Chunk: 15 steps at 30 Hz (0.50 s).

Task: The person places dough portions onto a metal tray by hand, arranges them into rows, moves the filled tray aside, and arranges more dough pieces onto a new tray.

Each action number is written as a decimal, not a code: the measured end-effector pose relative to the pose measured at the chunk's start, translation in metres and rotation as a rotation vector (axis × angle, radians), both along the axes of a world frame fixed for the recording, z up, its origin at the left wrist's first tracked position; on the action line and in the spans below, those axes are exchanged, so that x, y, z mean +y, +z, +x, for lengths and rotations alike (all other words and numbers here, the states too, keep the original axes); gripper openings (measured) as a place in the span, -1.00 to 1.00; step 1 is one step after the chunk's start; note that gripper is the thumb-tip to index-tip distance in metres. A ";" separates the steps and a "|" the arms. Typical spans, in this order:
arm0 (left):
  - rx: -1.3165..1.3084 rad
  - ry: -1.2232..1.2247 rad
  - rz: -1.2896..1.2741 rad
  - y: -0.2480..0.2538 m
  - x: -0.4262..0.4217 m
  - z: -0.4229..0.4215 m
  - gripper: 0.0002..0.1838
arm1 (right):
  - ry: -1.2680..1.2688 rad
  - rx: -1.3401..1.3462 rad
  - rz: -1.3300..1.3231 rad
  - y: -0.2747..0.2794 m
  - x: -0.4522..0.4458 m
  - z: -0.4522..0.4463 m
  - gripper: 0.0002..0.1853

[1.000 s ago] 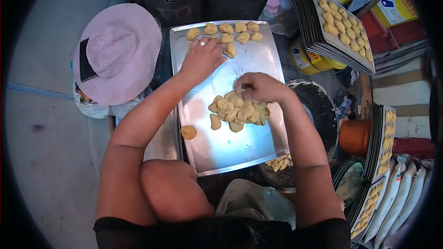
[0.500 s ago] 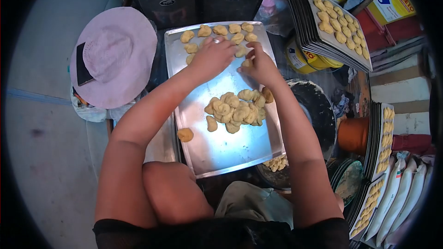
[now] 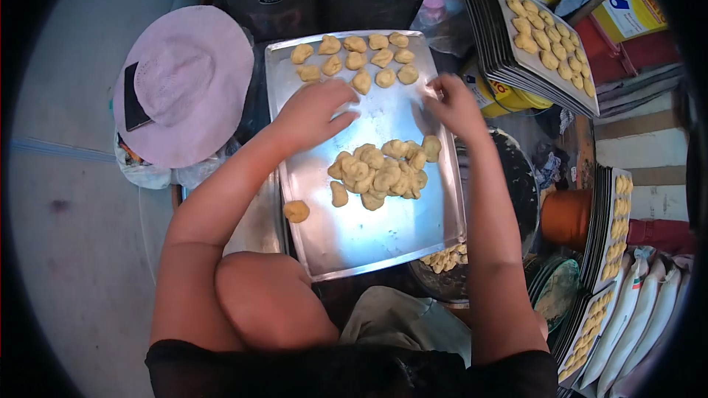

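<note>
On a metal tray (image 3: 354, 243) lie rows of dough pieces (image 3: 361, 82) along the far end, with a heap of dough pieces (image 3: 383, 173) nearer the middle. My left hand (image 3: 316, 112) is over the left side of the tray, thumb and fingers apart, just below the rows; it hides part of the tray beneath. By the right edge, my right hand (image 3: 451, 105) hovers with slightly blurred, parted fingers and no dough visible in them. The closest piece to it is the rightmost dough piece (image 3: 408, 74). A lone dough piece (image 3: 296, 211) rests on the tray's left rim.
A pink hat (image 3: 177, 81) and a dark phone (image 3: 131, 99) lie at left. Black speakers (image 3: 369, 0) stand behind the tray. At right are stacked trays of shaped dough (image 3: 546, 37), a yellow bucket (image 3: 509, 99), a black basin (image 3: 516, 169) and an orange pot (image 3: 566, 215).
Both hands have drawn apart and back from the rows, my right to the right, my left towards me. The dough piece near my right fingers now lies in the third row.
</note>
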<state>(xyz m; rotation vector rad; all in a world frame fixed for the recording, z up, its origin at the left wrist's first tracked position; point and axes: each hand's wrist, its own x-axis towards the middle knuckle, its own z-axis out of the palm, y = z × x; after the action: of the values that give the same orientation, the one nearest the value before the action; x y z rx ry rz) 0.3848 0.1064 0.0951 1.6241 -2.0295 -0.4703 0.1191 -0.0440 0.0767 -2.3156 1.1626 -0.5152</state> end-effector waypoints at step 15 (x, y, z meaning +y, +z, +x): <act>0.050 -0.205 0.203 -0.025 0.068 0.021 -0.75 | 0.190 -0.204 0.261 -0.014 0.073 0.103 -0.71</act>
<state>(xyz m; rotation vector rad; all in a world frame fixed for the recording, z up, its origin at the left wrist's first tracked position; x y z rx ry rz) 0.4061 0.1739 0.0703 1.5045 -2.1790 -0.8057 0.2223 0.0293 0.0628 -2.0688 0.8491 -0.4846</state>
